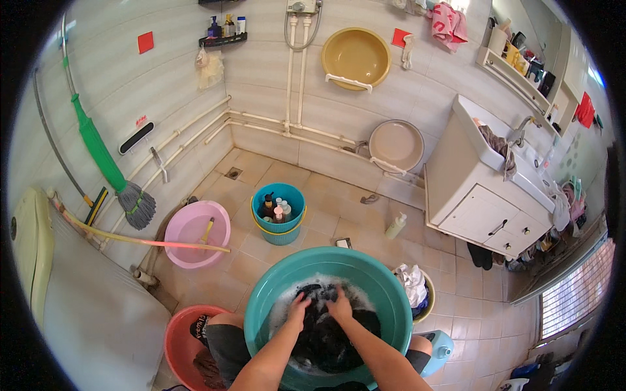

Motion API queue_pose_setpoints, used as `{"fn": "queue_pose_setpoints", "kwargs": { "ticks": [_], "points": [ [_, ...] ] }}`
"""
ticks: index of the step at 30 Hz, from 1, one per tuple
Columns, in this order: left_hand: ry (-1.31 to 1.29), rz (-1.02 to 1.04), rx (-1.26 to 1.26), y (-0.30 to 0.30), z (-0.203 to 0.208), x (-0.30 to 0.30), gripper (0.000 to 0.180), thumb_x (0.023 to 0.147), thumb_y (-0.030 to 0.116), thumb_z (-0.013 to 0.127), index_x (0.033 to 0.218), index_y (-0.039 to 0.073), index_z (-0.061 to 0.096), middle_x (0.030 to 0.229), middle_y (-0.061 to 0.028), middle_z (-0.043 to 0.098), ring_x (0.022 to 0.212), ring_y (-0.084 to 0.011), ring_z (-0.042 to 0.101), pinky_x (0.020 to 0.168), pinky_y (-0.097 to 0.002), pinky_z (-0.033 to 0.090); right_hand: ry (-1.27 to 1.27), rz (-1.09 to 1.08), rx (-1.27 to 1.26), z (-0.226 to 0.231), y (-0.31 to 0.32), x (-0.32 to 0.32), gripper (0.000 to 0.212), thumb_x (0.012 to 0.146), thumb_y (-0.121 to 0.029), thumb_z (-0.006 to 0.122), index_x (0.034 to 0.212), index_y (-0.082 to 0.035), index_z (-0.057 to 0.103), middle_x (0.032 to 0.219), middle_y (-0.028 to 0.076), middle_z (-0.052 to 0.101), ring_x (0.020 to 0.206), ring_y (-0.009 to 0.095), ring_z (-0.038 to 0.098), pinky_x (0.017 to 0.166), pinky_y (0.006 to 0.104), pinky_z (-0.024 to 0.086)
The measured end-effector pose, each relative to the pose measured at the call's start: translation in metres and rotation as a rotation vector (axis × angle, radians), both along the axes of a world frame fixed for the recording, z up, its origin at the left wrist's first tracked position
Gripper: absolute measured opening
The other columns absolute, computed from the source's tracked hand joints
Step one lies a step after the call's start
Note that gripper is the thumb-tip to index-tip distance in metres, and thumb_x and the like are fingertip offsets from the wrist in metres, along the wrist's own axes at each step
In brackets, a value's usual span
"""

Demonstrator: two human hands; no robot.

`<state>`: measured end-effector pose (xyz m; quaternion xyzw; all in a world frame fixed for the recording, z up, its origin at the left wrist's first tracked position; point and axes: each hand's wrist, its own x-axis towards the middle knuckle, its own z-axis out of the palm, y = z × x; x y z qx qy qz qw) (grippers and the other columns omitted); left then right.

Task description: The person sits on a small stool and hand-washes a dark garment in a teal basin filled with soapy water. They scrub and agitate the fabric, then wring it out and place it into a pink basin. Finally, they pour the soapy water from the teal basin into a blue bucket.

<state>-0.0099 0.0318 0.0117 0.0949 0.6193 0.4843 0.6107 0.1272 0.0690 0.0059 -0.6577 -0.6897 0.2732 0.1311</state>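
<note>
A large teal basin [258, 292] stands between my knees, with soapy water and white foam [279, 311] in it. A black cloth [326, 339], most likely a garment, lies soaked in the water, its surface flecked with suds. My left hand [298, 311] grips a fold of it near the basin's middle. Just to the right, my right hand [340, 307] has its fingers closed on another part of the same cloth. Both forearms reach over the near rim. Foam and wet cloth partly hide the fingertips.
Left of the basin stand a red basin [175, 339] with dark clothes and a pink basin [171, 242] with a hose [163, 244] across it. A blue bucket [279, 234] holds bottles. A pump bottle [396, 225] and a bowl of laundry [412, 287] are to the right.
</note>
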Motion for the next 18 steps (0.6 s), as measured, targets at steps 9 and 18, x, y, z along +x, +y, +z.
{"fn": "queue_pose_setpoints", "kwargs": {
  "ticks": [9, 18],
  "points": [
    [-0.635, -0.032, 0.015, 0.004, 0.006, -0.002, 0.052, 0.076, 0.052, 0.057, 0.102, 0.007, 0.057, 0.106, -0.0088, 0.054, 0.095, -0.0236, 0.051, 0.078, -0.0384, 0.041, 0.272, 0.293, 0.163, 0.114, -0.081, -0.058, 0.023, 0.079, -0.027, 0.058, 0.085, -0.006, 0.056, 0.082, 0.014, 0.059, 0.072, 0.035, 0.058, 0.062, 0.0411, 0.047],
    [0.138, 0.070, -0.193, 0.012, 0.055, 0.028, 0.038, 0.079, 0.032, 0.060, 0.102, 0.002, 0.058, 0.099, -0.0114, 0.056, 0.093, -0.0227, 0.051, 0.079, -0.0357, 0.040, 0.151, -0.145, -0.081, 0.057, 0.006, -0.022, 0.044, 0.087, -0.041, 0.042, 0.086, -0.002, 0.063, 0.079, 0.021, 0.060, 0.079, 0.040, 0.056, 0.070, 0.0473, 0.044]
  ]
}}
